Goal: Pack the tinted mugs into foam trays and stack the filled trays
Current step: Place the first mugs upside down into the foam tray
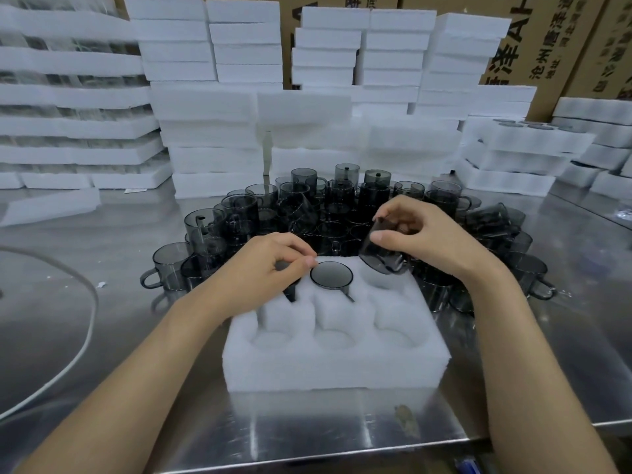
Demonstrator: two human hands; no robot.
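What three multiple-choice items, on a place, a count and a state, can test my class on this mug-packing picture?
1. The right hand holds its mug over which pocket of the foam tray? A far right; B near left; C near middle.
2. How many near-row pockets are empty? A one; B two; C three.
3. The held mug is: A upright; B tilted; C lying on the table.
Key: 1 A, it hangs above the far right pocket; 2 C, all three show bare foam; 3 B, it leans at a slant.

mugs (239, 213): smoky grey, see-through. tray (338, 367), far stacks (212, 131): plain white. table (119, 336): silver-grey. far cartons (554, 46): brown, black print. left cable (89, 331): white.
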